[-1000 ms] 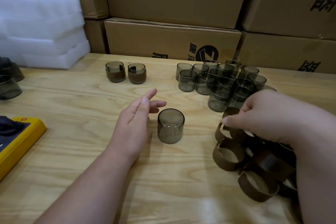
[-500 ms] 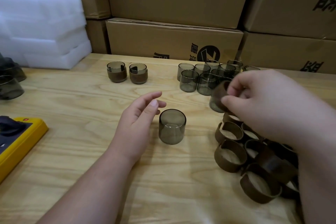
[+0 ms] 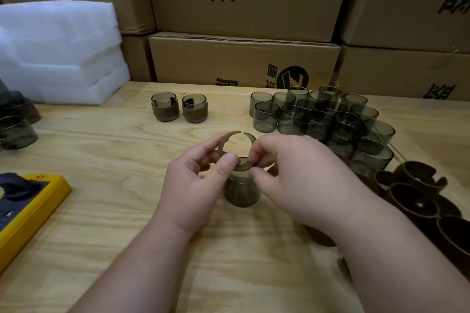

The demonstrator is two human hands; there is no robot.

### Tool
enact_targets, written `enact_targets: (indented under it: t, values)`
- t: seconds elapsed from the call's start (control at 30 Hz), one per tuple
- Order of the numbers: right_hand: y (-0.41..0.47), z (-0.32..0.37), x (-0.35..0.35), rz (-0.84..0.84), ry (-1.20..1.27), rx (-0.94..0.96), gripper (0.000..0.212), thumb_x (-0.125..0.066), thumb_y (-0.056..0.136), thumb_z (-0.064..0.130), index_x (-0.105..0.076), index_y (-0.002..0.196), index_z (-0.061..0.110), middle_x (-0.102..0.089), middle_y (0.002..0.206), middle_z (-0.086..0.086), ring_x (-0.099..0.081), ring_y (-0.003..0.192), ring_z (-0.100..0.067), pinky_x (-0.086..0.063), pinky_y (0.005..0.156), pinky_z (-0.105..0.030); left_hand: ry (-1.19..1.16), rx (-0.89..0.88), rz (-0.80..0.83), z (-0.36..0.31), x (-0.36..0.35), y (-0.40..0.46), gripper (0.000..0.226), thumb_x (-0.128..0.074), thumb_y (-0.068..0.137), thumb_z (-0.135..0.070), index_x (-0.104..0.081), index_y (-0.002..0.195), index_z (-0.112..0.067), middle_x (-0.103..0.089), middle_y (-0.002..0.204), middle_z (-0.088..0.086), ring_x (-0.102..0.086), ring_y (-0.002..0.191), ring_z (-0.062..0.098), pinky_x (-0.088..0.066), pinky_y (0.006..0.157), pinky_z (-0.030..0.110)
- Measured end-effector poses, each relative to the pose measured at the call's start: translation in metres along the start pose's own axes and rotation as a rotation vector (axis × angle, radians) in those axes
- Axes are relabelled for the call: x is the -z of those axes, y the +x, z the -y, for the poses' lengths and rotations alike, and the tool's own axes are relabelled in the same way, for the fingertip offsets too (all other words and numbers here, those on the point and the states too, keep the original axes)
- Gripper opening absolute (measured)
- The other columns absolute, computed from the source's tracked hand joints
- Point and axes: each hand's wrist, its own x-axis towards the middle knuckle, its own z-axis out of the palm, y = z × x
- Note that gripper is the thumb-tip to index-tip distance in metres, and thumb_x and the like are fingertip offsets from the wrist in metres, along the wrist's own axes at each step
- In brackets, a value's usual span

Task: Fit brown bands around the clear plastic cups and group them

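Note:
An upside-down smoky clear cup [image 3: 243, 192] stands at the middle of the wooden table [image 3: 101, 150]. Both hands hold one split brown band [image 3: 229, 138] just above it, its open gap facing away from me. My left hand [image 3: 195, 185] pinches the band's left side and my right hand [image 3: 292, 175] pinches its right side. Two banded cups [image 3: 165, 107] [image 3: 195, 108] stand together at the back. A cluster of several bare cups [image 3: 320, 119] sits at the back right. Loose brown bands [image 3: 412, 185] lie piled at the right.
White foam sheets [image 3: 58, 51] are stacked at the back left. Dark cups [image 3: 17, 129] sit at the left edge, with a yellow device [image 3: 30, 208] below them. Cardboard boxes [image 3: 244, 58] wall off the back of the table.
My right hand lifted a band from the pile and carried it left over the cup. My left hand rose from beside the cup and took the band's other side.

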Motion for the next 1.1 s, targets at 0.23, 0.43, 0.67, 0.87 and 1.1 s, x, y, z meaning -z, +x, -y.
enact_targets:
  t: [0.23, 0.43, 0.67, 0.87, 1.1]
  values:
    - [0.003, -0.006, -0.002, -0.152, 0.17, -0.041, 0.007, -0.062, 0.093, 0.041, -0.058, 0.098, 0.04, -0.07, 0.098, 0.024, -0.064, 0.085, 0.002, -0.058, 0.074, -0.034, -0.097, -0.003, -0.078, 0.0, -0.003, 0.004, 0.038, -0.076, 0.079, -0.029, -0.066, 0.116, -0.031, -0.081, 0.102, -0.005, -0.075, 0.106, 0.015, -0.057, 0.082, 0.021]
    - [0.005, -0.011, -0.006, -0.121, 0.32, -0.07, 0.058, -0.06, 0.093, 0.059, -0.047, 0.145, 0.039, -0.063, 0.135, 0.022, -0.059, 0.095, 0.007, -0.053, 0.09, -0.029, 0.068, -0.117, -0.083, 0.0, -0.004, 0.005, 0.045, -0.084, 0.07, -0.026, -0.066, 0.098, -0.055, -0.077, 0.099, -0.022, -0.07, 0.1, 0.003, -0.049, 0.088, 0.017]
    - [0.005, -0.012, -0.008, -0.116, 0.396, -0.025, 0.044, -0.065, 0.094, 0.048, -0.058, 0.137, 0.039, -0.066, 0.116, 0.025, -0.06, 0.11, 0.004, -0.052, 0.098, -0.031, 0.13, -0.146, -0.078, 0.004, -0.003, 0.005, 0.059, -0.088, 0.076, -0.007, -0.07, 0.098, -0.059, -0.074, 0.108, -0.029, -0.068, 0.107, -0.002, -0.048, 0.094, 0.03]
    - [0.007, -0.014, -0.013, -0.199, 0.499, -0.055, 0.029, -0.069, 0.095, 0.036, -0.066, 0.124, 0.037, -0.07, 0.102, 0.026, -0.064, 0.098, 0.009, -0.056, 0.089, -0.027, 0.172, -0.132, -0.125, 0.003, -0.001, 0.005, 0.064, -0.083, 0.082, -0.007, -0.066, 0.11, -0.063, -0.075, 0.105, -0.003, -0.061, 0.09, -0.007, -0.047, 0.082, 0.014]
    - [0.007, -0.012, -0.015, -0.21, 0.525, -0.051, 0.039, -0.076, 0.09, 0.038, -0.067, 0.128, 0.037, -0.069, 0.103, 0.027, -0.065, 0.097, 0.012, -0.057, 0.082, -0.021, 0.182, -0.121, -0.068, 0.001, -0.001, 0.002, 0.06, -0.078, 0.08, -0.015, -0.06, 0.123, -0.052, -0.073, 0.111, -0.011, -0.063, 0.099, -0.004, -0.046, 0.088, 0.011]
